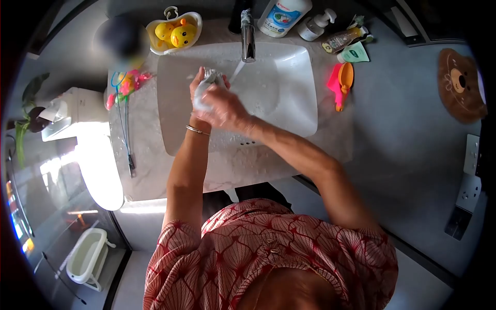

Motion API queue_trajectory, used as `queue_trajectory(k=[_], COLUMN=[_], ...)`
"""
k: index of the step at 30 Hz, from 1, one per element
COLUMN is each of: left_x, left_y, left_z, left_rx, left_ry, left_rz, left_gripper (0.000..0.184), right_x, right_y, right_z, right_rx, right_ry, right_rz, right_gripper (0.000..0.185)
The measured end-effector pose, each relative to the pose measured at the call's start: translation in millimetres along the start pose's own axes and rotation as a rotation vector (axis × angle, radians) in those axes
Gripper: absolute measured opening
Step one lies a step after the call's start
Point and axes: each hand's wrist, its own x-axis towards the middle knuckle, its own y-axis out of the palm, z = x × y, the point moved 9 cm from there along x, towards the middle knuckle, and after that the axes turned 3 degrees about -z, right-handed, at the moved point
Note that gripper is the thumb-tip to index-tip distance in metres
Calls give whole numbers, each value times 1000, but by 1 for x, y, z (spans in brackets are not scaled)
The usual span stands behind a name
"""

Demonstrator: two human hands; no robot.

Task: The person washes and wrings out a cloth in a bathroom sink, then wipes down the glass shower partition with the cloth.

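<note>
Over the left side of a white sink (289,93), both hands meet around a wet, whitish cloth (205,97). My left hand (196,85) is wrapped round the cloth from the left, with a bracelet on its wrist. My right hand (226,109) presses on the cloth from the right; motion blurs its fingers. The cloth's upper end shows bunched above the hands. Just to their right, water runs from a chrome faucet (248,44) into the sink.
A tub with yellow ducks (181,37), a big white bottle (283,18), a pump bottle (312,28) and tubes (354,52) line the back. Pink and orange scoops (345,77) lie right of the sink; colourful toys (126,85) lie left. A toilet (98,165) stands at left.
</note>
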Motion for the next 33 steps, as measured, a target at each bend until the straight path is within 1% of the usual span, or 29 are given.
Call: queue_trajectory(k=[1,2,4,5,6,7,8,9,10,12,14,15,17,18,19,20,21,22,23,24,25,26,28,29,30,31,32,33], left_x=[-11,-12,-17,-13,-7,-2,1,-8,-7,-3,2,14,6,11,17,16,12,6,-1,-8,-14,-14,-14,-12,-6,4,-2,-9], left_y=[8,15,14,19,22,26,31,39,36,16,-21,-19,13,12,-14,0,15,28,29,30,32,43,57,49,13,47,40,33], left_z=[-3,4,-2,3,12,19,24,22,18,1,-11,-9,-7,0,0,9,18,13,9,3,-2,-5,-5,-1,4,2,8,14], left_rx=[-11,-12,68,68,50,32,14,40,40,-18,-22,-82,-151,-156,385,224,41,35,48,61,-16,-19,-40,-49,-51,-153,-113,-79], left_ry=[57,56,236,235,183,130,77,73,73,106,131,119,171,172,317,186,78,78,91,103,58,55,56,69,67,-31,-93,-158], left_rz=[-283,-284,-396,-396,-424,-452,-479,-544,-544,-553,-562,-164,153,151,-106,-234,-377,-379,-436,-494,-488,-485,-549,-522,-519,-130,-238,-343], left_gripper=[45,45,36,36,34,32,32,31,31,28,29,28,27,27,28,31,34,34,39,44,54,54,61,63,63,64,60,56], right_x=[4,8,12,29,39,49,38,16,8,22,3,5,11,19,30,33,29,15,5,-3,-7,2,5,-5,-2,4,4,4], right_y=[6,12,29,27,30,14,-1,-17,-21,-25,-3,6,24,22,21,19,-3,-22,-21,-37,-55,-59,-34,-26,-15,-12,-12,-14], right_z=[9,19,-3,-12,-51,-79,-125,-162,-183,-99,-85,-44,-4,-13,-52,-90,-135,-170,-180,-183,-180,-161,-128,-118,-95,-72,-75,-77], right_rx=[-46,-92,-131,-210,-386,-136,4,117,104,-467,-263,-205,-344,-344,-294,-243,-102,42,40,-120,-286,-290,170,166,171,175,171,80], right_ry=[-26,-53,-51,-41,205,252,667,1083,828,485,341,160,-117,-115,127,369,646,920,923,851,760,760,882,882,625,367,367,349], right_rz=[17,33,24,-2,184,75,88,38,-23,195,9,-40,-16,-11,77,163,108,49,54,-105,-253,-254,-117,-118,-121,-122,-122,-125], right_gripper=[32,31,29,25,22,24,28,32,27,24,17,16,28,28,25,22,22,22,22,23,25,25,28,28,27,26,26,25])
